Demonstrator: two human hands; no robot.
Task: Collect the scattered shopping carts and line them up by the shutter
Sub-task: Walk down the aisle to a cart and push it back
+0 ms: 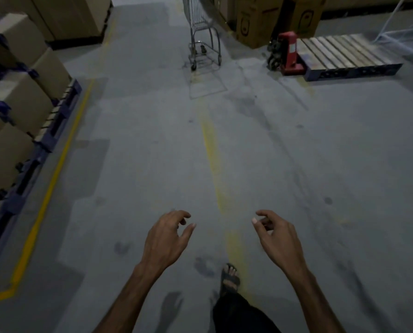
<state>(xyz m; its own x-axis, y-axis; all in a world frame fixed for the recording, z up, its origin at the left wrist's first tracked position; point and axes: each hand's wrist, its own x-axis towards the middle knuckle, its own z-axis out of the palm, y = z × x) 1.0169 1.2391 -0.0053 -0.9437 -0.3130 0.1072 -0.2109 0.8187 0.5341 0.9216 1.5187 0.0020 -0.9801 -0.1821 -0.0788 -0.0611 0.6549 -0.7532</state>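
Left hand: your left hand [167,239] hangs palm down over the grey concrete floor [321,164], fingers loosely curled and apart, thumb clear of them, holding nothing.
Right hand: your right hand [276,239] mirrors it just beside the worn line, fingers bent and spread, thumb free, nothing in its grasp.
Cart: you have one silver wire shopping cart [202,37] straight ahead at the far end of the aisle, upright on its wheels, its basket cut off by the top edge; it stands well apart from both hands.
Floor lines: a faded yellow painted stripe [212,159] runs from the cart's foot toward you and passes between your hands; a brighter yellow border line [54,174] edges the left stack.
Left side: brown cardboard boxes [15,102] sit stacked on dark blue pallets [44,145] along your left.
Right side: a red hand pallet truck [288,52] stands near the cart's right, touching a low slatted wooden pallet [345,56]; tall printed cardboard cartons [258,22] rise behind them.
Foot: your sandalled foot [229,278] is forward on the faded stripe, below and between your hands.
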